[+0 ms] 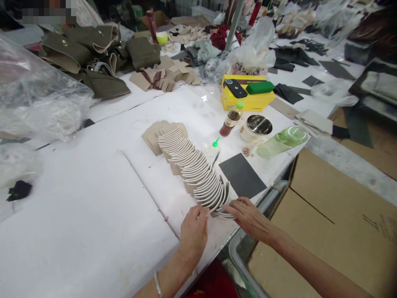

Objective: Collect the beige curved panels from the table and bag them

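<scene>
A long overlapping row of curved flat pieces (198, 169), brown-grey with white edges, lies on the white table. My left hand (194, 229) is at the row's near left end, fingers curled and tips pressed together against the last pieces. On the other side of that end, my right hand (249, 217) has its thumb and fingers around a few loose end pieces (223, 213). The fingertips of both hands are partly hidden. Similar flat brown pieces (151, 136) lie fanned at the far end.
Right of the row lie a dark square sheet (242, 176) and a small green-tipped bottle (214, 145). Beyond stand a drink bottle (231, 120), a metal bowl (259, 125), a green clear cup (283, 141) and a yellow box (248, 97). Cardboard (328, 231) borders the table's right edge.
</scene>
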`<action>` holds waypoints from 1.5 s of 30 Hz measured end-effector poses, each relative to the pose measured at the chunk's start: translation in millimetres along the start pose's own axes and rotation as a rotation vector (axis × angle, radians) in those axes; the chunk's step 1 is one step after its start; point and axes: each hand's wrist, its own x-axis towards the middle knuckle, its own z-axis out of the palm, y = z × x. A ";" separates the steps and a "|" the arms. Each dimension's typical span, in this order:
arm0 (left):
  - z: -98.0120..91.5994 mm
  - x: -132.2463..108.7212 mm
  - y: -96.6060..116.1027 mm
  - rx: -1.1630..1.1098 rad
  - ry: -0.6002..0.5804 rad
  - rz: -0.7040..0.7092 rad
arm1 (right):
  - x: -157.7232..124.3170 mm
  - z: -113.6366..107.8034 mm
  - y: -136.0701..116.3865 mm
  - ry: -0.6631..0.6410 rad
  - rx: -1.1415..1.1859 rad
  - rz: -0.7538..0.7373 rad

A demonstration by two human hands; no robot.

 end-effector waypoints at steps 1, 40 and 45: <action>0.9 0.4 -0.1 0.006 0.001 0.001 | 1.2 0.9 1.5 0.014 0.003 0.006; 9.7 7.1 2.5 0.037 0.169 0.003 | 8.7 -8.4 6.5 0.277 -0.020 0.018; 9.5 12.9 3.1 0.070 0.189 -0.005 | 8.8 -8.7 5.7 0.287 -0.021 0.008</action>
